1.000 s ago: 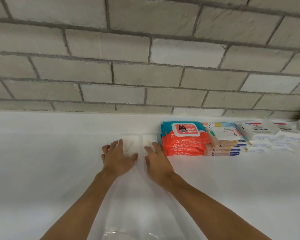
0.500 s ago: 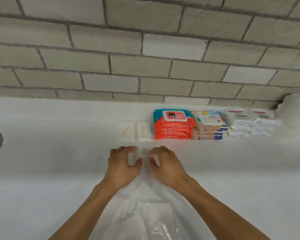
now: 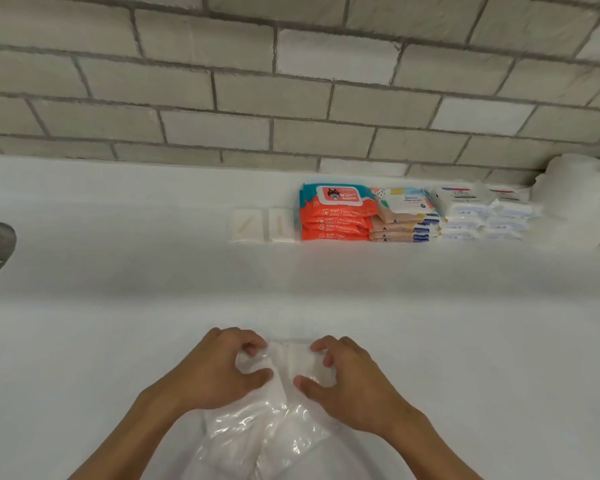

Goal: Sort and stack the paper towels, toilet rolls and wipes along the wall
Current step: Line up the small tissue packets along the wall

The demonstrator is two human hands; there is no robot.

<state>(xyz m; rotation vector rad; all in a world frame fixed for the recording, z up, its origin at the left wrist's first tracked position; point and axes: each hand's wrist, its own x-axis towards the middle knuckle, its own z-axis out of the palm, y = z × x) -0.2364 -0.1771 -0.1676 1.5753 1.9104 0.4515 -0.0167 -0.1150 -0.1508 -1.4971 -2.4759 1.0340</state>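
The small white packs [image 3: 302, 362] are close in front of the person, on the near part of the counter, at the open mouth of a clear plastic bag [image 3: 264, 434]. The left hand [image 3: 222, 368] pinches one pack between thumb and curled fingers, and the right hand [image 3: 350, 379] pinches the other in the same way. The two packs lie side by side and touch. They look like soft, flat, square cushions wrapped in thin film. The bag is thin, crinkled and shiny. More white packs seem to be inside it, but I cannot count them.

I judge that the sorting is well advanced but not finished. A row is set along the wall: a pair of flat white packs [image 3: 246, 225], just beside it an orange stack of wipes [image 3: 336, 223], then a pastel stack [image 3: 402, 220], then white stacks [image 3: 465, 216]. At the far right is a round, soft paper roll [image 3: 568, 188]. The wipes are soft plastic pouches laid flat one on another. The two packs in the hands, and what remains in the bag, are well apart from this row and probably must join it.

The counter [image 3: 118, 271] is smooth and white, and the wall [image 3: 222, 98] is rough grey brick.
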